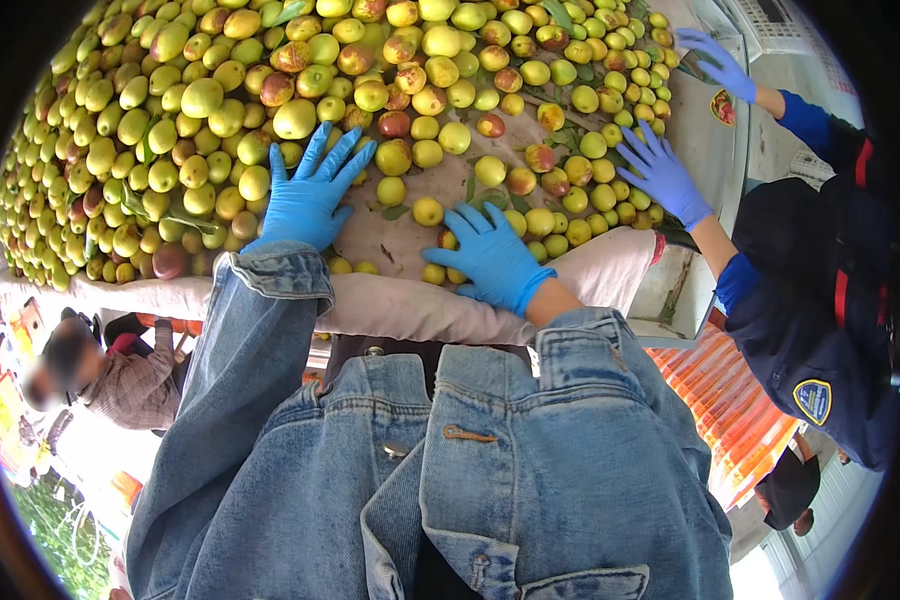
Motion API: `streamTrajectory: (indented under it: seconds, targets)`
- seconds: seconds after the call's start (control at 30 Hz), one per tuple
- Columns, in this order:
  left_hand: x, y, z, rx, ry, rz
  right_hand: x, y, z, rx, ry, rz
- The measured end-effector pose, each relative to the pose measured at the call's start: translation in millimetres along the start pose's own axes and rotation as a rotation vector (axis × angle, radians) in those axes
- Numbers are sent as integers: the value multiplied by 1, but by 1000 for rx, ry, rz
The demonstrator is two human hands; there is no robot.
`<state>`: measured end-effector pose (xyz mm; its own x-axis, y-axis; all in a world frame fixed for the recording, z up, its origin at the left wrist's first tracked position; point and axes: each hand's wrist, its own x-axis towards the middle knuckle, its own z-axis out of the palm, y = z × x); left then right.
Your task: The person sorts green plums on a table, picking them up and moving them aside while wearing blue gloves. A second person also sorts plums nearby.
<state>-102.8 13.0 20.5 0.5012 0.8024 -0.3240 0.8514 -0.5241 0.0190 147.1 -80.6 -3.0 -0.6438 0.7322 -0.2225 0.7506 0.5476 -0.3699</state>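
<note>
Green-yellow jujubes [292,118], some with brown-red patches, lie in a wide spread on a pale cloth [420,307] in front of me. My left hand [307,196], in a blue glove, lies palm down with its fingers spread. Its fingertips reach the edge of the dense pile. To the right, my right hand [499,259], gloved alike, is also palm down with fingers apart over a few jujubes near the cloth's raised front edge. One reddish jujube [447,239] shows partly from under its fingers. Neither palm is visible, and no fruit appears gripped.
At the right, a co-worker in dark clothes has two gloved hands, one hand [664,172] by the jujubes and another hand [720,64] farther back. A metal chute [667,289] adjoins the cloth's right end. Orange stacked material [712,397] stands below. Green leaves [487,199] lie among the fruit.
</note>
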Motion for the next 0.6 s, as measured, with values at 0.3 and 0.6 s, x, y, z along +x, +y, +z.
streamTrajectory:
  seconds: [0.3, 0.6]
  targets:
    - [-1, -1, 5, 24, 24, -11, 5, 7, -20, 278, 245, 189]
    - [-1, 1, 3, 38, 19, -14, -12, -1, -26, 117, 259, 222]
